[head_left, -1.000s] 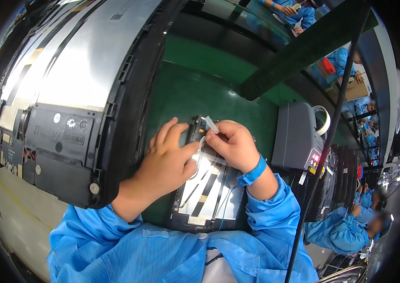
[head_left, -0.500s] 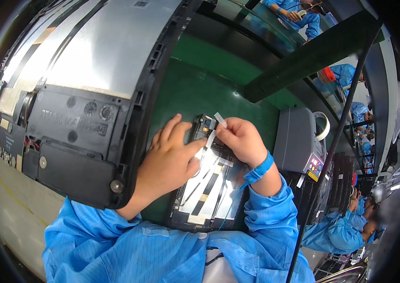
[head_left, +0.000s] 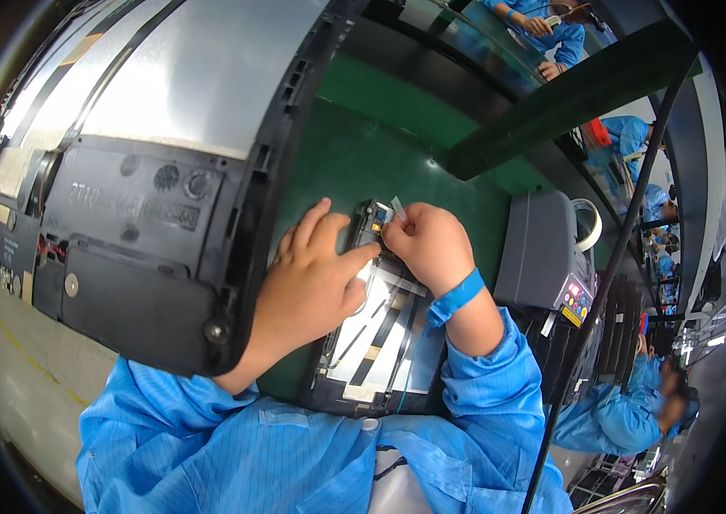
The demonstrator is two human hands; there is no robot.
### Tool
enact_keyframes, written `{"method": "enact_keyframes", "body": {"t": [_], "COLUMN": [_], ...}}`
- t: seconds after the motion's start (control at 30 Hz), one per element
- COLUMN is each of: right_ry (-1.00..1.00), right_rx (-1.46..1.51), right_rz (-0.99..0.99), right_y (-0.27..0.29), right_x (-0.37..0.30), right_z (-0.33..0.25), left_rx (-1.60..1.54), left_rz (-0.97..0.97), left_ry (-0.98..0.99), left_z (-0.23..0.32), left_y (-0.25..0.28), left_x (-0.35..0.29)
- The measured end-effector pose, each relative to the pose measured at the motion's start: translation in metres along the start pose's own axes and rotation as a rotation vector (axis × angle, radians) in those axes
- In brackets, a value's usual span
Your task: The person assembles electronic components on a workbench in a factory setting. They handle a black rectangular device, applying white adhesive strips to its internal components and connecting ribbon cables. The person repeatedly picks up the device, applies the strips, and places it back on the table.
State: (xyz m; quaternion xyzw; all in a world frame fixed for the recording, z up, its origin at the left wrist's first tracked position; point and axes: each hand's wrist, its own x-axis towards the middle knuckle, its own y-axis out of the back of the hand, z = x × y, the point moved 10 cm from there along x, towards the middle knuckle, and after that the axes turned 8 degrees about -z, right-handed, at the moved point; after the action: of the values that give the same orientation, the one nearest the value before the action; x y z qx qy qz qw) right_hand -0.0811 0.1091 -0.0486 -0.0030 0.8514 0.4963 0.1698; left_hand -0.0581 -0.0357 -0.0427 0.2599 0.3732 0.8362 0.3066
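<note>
On the green bench surface lies a tablet-like device chassis (head_left: 354, 364) with a bare silver panel and a black frame. My right hand (head_left: 436, 248) pinches a short whitish tape strip (head_left: 399, 208) between thumb and forefinger, low over the chassis's far end. Part of the strip is hidden behind those fingers. My left hand (head_left: 311, 278) is spread beside the chassis, its index fingertip at the far left part near the small board components (head_left: 377, 218). A blue wrist strap (head_left: 457, 297) with a thin cord circles my right wrist.
A large similar black-and-silver housing (head_left: 136, 197) looms close at the left, covering part of my left forearm. At the right stands a grey tape dispenser (head_left: 543, 248) with a tape roll (head_left: 587, 224). A dark beam (head_left: 568, 98) crosses the upper right; co-workers in blue sit beyond.
My right hand has moved slightly left and down onto the chassis's far end, fingers now curled closer over the board with the tape strip. My left hand has hardly moved.
</note>
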Motion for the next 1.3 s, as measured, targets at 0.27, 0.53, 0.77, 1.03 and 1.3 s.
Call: {"method": "enact_keyframes", "body": {"t": [0.27, 0.53, 0.77, 1.03, 1.3], "right_ry": [0.515, 0.583, 0.685, 0.484, 0.672], "right_rx": [0.074, 0.057, -0.112, 0.103, 0.276], "right_rz": [0.262, 0.069, 0.105, 0.31, 0.16], "right_y": [0.018, -0.009, -0.007, 0.032, 0.006], "right_x": [-0.035, -0.053, -0.065, -0.108, -0.181], "right_z": [-0.031, -0.023, -0.03, -0.011, -0.012], "left_rx": [0.173, 0.224, 0.255, 0.539, -0.183], "left_rz": [0.078, 0.075, 0.082, -0.097, -0.244], "left_ry": [-0.039, -0.049, -0.122, -0.23, -0.447], "left_z": [0.011, 0.014, 0.024, 0.05, 0.111], "left_y": [0.006, 0.002, 0.003, -0.004, -0.002], "left_x": [-0.001, -0.003, 0.0, 0.014, -0.027]}}
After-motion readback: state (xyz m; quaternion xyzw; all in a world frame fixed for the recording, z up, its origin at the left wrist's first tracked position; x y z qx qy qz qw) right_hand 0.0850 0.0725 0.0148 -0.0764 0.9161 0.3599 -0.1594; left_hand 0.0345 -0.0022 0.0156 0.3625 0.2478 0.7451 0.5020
